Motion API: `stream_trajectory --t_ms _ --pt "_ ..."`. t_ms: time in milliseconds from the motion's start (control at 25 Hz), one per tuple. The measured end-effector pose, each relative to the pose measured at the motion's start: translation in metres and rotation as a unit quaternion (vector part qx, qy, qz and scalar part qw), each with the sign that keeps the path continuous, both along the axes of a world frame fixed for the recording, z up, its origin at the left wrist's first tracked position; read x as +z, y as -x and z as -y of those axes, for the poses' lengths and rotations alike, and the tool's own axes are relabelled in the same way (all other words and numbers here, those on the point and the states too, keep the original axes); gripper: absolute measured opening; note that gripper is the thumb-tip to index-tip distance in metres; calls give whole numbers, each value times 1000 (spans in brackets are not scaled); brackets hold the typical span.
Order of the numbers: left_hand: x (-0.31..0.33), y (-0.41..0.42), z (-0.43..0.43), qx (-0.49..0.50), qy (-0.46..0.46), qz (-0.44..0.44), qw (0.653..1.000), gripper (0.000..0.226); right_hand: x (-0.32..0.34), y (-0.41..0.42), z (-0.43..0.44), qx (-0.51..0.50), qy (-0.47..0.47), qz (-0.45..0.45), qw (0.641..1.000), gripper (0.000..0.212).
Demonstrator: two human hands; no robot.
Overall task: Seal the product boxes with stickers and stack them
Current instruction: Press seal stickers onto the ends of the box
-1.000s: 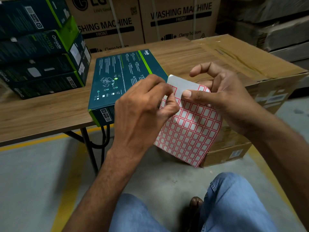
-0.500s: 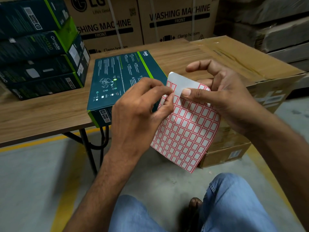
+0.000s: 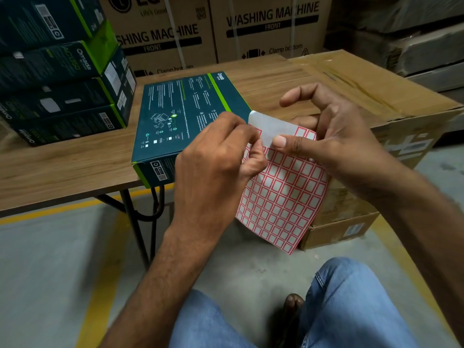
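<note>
The left hand's (image 3: 213,169) fingers (image 3: 253,146) are curled tight, thumb and forefinger pinching at the upper left edge of the sticker sheet (image 3: 283,197). I cannot tell if a sticker has lifted. The right hand (image 3: 344,139) grips the same sheet near its top, thumb flat on the front and fingers behind, the forefinger arched clear above. The sheet is a grid of small white labels with red borders, with a bare white strip along its top. It hangs in the air just off the bench's (image 3: 62,169) front edge.

Just behind the hands a dark teal product box (image 3: 185,114) lies flat at that front edge, its near corner jutting past it. A lime stripe carries the word "Omada", and the small white print is too fine to read. At the bench's back left stands a stack of boxes (image 3: 62,71) alike, marked "Omada" and "AC1350". A big brown carton (image 3: 376,96) stands at the right end. Behind are the cartons (image 3: 271,23) printed "LG", "WASHING MACHINE", "FRONT" and "Clamp bottom".
</note>
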State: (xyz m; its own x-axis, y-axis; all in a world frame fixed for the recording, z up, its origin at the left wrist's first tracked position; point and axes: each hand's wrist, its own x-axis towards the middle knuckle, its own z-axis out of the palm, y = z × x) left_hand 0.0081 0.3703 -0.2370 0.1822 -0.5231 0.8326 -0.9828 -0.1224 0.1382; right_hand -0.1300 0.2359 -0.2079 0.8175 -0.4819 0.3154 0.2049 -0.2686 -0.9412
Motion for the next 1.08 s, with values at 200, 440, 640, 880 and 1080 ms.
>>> stream_trajectory --t_ms 200,440,640,880,1080 --pt "2 -1 4 11 -8 20 1000 12 -2 -1 1 0 -10 3 1000 56" --pt "5 -7 2 -5 -9 -37 999 12 -6 -2 2 -5 -21 -11 1000 60" --pt "5 -11 0 -12 -2 -59 998 9 -5 1 5 -18 -30 -15 999 60" --pt "2 -8 1 -44 5 -81 996 13 -3 -1 5 -15 -32 1 999 58" --pt "2 -6 1 -49 3 -97 994 15 -3 -1 7 -11 -29 5 1000 59"
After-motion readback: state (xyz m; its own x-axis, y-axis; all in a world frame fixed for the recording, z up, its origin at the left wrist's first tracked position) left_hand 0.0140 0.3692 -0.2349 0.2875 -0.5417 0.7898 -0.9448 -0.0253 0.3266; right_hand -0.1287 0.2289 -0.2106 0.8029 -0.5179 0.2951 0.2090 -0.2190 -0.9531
